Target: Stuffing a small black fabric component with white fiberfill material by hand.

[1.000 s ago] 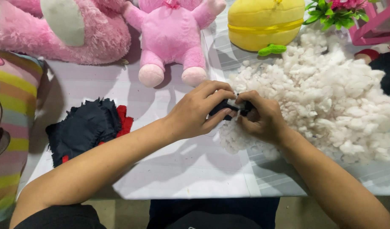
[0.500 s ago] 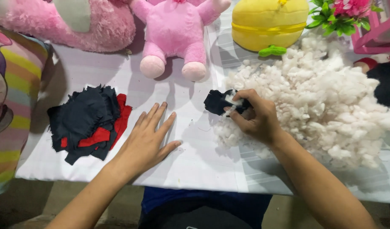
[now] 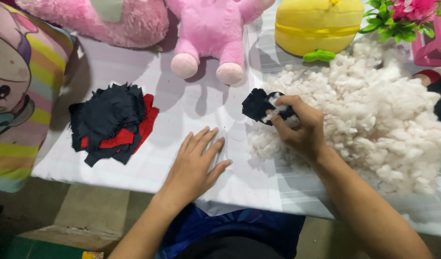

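My right hand point(image 3: 299, 128) grips a small dark fabric piece point(image 3: 259, 104) with a bit of white stuffing at its opening, at the left edge of a big heap of white stuffing point(image 3: 374, 110). My left hand point(image 3: 195, 165) lies flat and open on the white table cover point(image 3: 182, 103), fingers spread, holding nothing. To its left sits a pile of dark blue and red fabric pieces point(image 3: 110, 122).
Along the table's far side stand a pink plush toy point(image 3: 213, 33), a fluffy pink plush point(image 3: 110, 19) and a yellow plush point(image 3: 319, 24). A striped cushion point(image 3: 19, 91) is at the left, green and pink flowers point(image 3: 402, 17) at the far right.
My left hand let go of the dark fabric piece and moved down-left to rest flat on the table. My right hand keeps the piece by the stuffing heap.
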